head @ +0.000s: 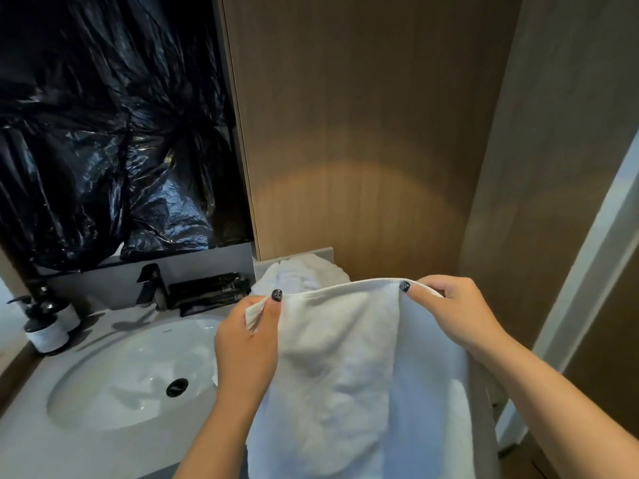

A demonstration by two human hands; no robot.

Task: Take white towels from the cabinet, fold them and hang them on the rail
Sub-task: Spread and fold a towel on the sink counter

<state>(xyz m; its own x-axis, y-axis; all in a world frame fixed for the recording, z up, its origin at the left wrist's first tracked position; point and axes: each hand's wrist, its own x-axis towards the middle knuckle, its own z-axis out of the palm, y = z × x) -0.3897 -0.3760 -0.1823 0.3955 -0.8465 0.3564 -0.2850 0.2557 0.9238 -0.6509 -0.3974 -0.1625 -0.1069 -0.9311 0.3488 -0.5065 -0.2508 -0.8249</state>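
Folding is underway: left hand (247,344) and right hand (456,312) pinch the towel (345,368) top edge; next, bring corners together toward 12 o'clock.

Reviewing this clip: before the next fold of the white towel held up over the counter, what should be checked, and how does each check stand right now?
1. Left hand pinches the white towel at its top edge: ok.
2. Right hand pinches the same top edge: ok.
3. Top edge runs fairly level between both hands: ok.
4. Towel hangs flat: not ok, a vertical fold runs down from below the right thumb.
5. Bottom edge clear of the sink: cannot tell, it runs out of frame.
6. Rail ready for hanging: cannot tell, no rail in view.
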